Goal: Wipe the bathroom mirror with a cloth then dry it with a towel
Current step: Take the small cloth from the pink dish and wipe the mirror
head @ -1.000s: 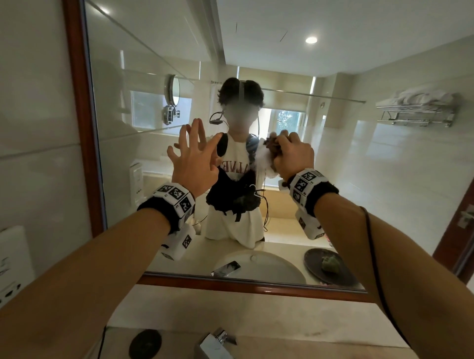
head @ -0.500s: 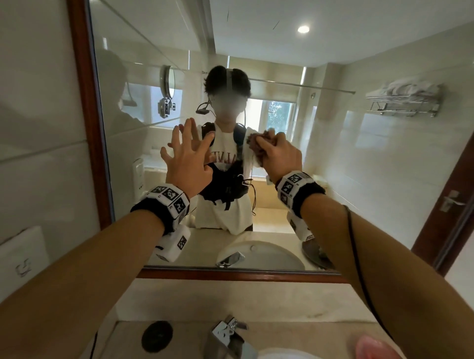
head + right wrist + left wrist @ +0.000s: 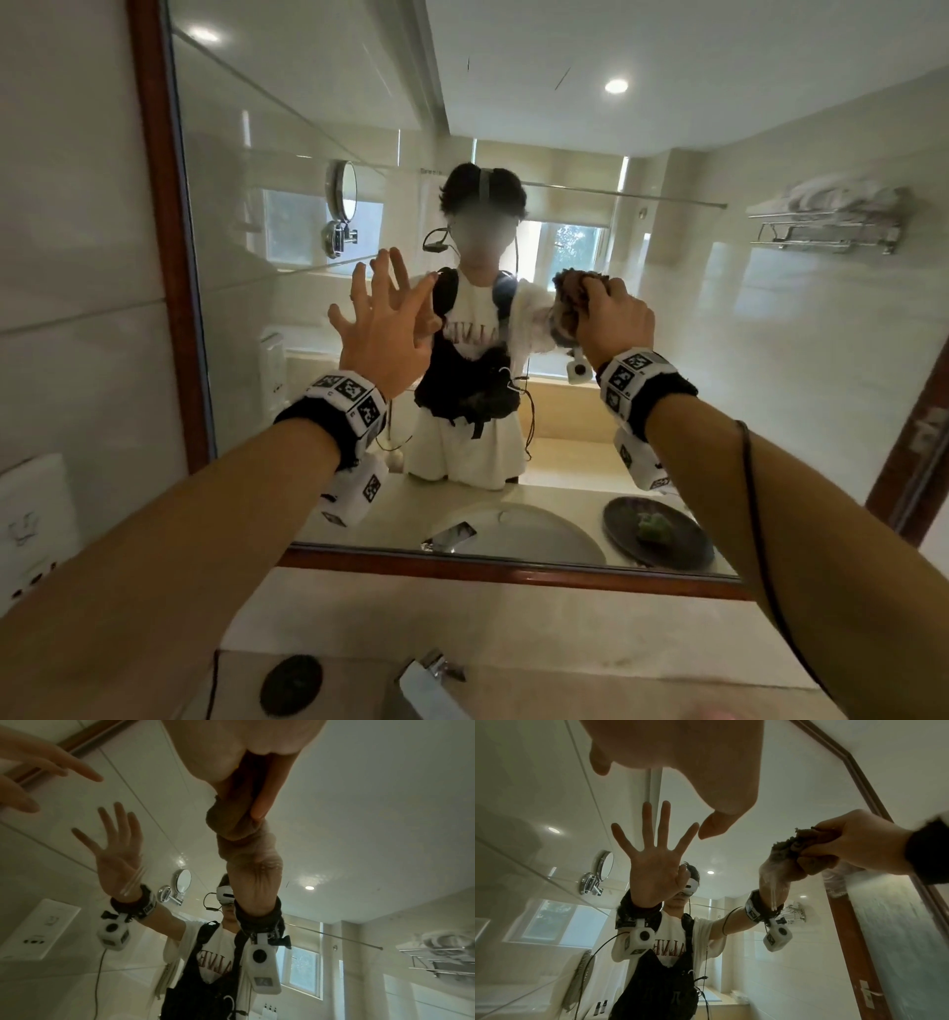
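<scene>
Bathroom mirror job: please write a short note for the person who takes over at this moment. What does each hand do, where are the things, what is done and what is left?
Left hand: open, fingers spread, at the glass; whether it touches is unclear.
Right hand: grips the bunched brown cloth and presses it on the large wood-framed bathroom mirror, about mid-height, right of centre.
Done: wiping is under way; wet streaks show under the cloth in the left wrist view.
Left: finish wiping, then dry. White towels appear only as a reflection, on a metal wall rack behind the person; none is in hand.
</scene>
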The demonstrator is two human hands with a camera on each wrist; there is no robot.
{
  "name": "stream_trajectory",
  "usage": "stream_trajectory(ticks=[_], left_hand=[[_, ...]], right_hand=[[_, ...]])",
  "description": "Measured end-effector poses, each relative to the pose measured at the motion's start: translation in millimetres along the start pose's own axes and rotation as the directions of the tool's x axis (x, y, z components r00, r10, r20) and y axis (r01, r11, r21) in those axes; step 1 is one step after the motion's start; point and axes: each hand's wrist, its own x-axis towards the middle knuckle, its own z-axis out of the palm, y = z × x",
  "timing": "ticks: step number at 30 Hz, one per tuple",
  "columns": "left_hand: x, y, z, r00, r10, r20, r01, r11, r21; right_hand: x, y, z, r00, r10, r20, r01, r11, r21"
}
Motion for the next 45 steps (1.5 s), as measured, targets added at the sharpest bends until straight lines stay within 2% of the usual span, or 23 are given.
stream_trajectory(ticks=[7, 13, 17, 21, 24, 27, 30, 33, 38, 41, 43, 45], left_hand=[[-4.3, -18.3, -0.7, 1.000, -0.011, -0.006, 0.011, 0.999, 0.046], [-3.6, -56.3, -5.9, 1.000, -0.014, -0.007, 0.014, 0.999, 0.048], [-3.0, -79.4, -10.3, 1.000, -0.010, -0.017, 0.011, 0.998, 0.055], [-3.5, -90.4, -14.5, 1.000, -0.001, -0.024, 0.002, 1.000, 0.027], [-3.4, -90.5, -13.8, 1.000, -0.004, 0.012, 0.004, 1.000, 0.007], [-4.6, -87.0, -9.3, 0.999, -0.004, 0.052, 0.005, 1.000, -0.013], [-1.7, -82.5, -6.5, 0.998, -0.001, 0.057, 0.002, 1.000, -0.015], [2.5, -81.8, -5.0, 0.999, -0.002, 0.052, 0.002, 1.000, -0.001], [4.4, -88.7, -4.4, 0.999, -0.010, 0.039, 0.011, 1.000, -0.011], [-0.6, -99.5, -6.9, 1.000, -0.012, 0.007, 0.012, 1.000, -0.001], [-3.3, -108.4, -9.1, 1.000, -0.007, -0.029, 0.007, 1.000, 0.005], [-4.4, -116.1, -11.6, 0.999, -0.011, -0.047, 0.011, 1.000, 0.002]], right_hand=[[9.0, -17.5, 10.0, 0.994, -0.063, -0.091, 0.067, 0.997, 0.035], [12.9, -105.2, 42.9, 0.965, -0.236, -0.110, 0.244, 0.967, 0.067], [-5.7, -168.7, 58.2, 0.946, -0.322, -0.022, 0.323, 0.947, 0.001], [-11.5, -178.7, 61.5, 0.936, -0.350, -0.044, 0.352, 0.935, 0.045], [2.2, -147.7, 43.6, 0.964, -0.265, -0.022, 0.266, 0.964, 0.028], [15.5, -96.4, 15.4, 0.998, -0.065, -0.004, 0.065, 0.998, 0.004], [19.8, -57.7, -1.5, 0.996, 0.092, 0.002, -0.092, 0.995, -0.046], [18.9, -59.7, 6.0, 0.992, 0.123, -0.013, -0.123, 0.992, -0.020], [15.5, -126.9, 32.7, 0.995, -0.075, -0.065, 0.079, 0.995, 0.055], [11.5, -177.8, 55.2, 0.969, -0.234, -0.081, 0.239, 0.969, 0.058], [5.1, -201.3, 65.2, 0.952, -0.298, -0.072, 0.302, 0.951, 0.058], [-2.1, -210.8, 66.9, 0.932, -0.342, -0.118, 0.351, 0.934, 0.065]])
